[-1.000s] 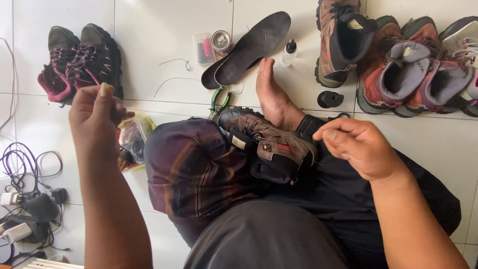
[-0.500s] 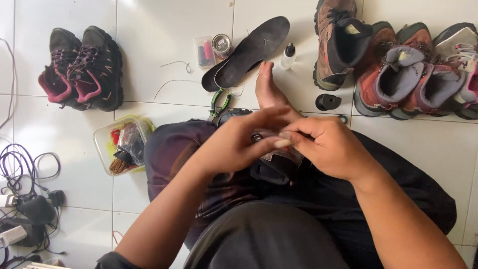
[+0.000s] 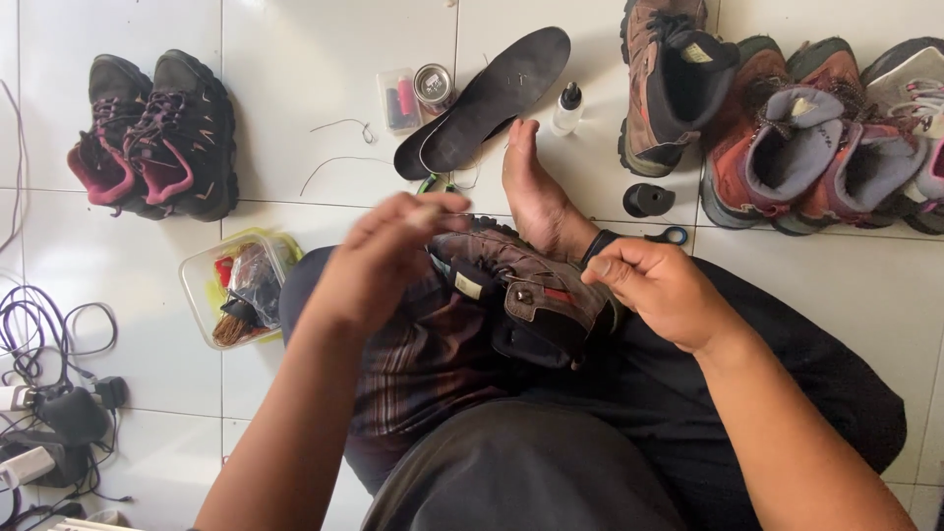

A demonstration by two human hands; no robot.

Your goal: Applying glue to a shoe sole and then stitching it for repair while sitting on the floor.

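Note:
A brown hiking shoe (image 3: 521,290) lies on my lap, across my striped shorts. My right hand (image 3: 659,290) grips its heel end from the right. My left hand (image 3: 383,258) hovers just left of the shoe's toe, blurred by motion, with thumb and fingers pinched on something small and pale (image 3: 429,210); I cannot tell what it is. My bare foot (image 3: 536,192) rests on the white tiles just beyond the shoe.
Two black insoles (image 3: 492,93), a small white bottle (image 3: 567,106), a round tin (image 3: 433,85) and loose thread lie ahead. A black-and-pink pair of shoes (image 3: 152,133) stands at the far left, several boots (image 3: 787,133) at the right. A plastic tub of tools (image 3: 241,287) and cables (image 3: 49,393) are on my left.
My left hand came down from high on the left to meet the right hand over the shoe, then pulled back a little to the left. The right hand stays at the shoe's heel.

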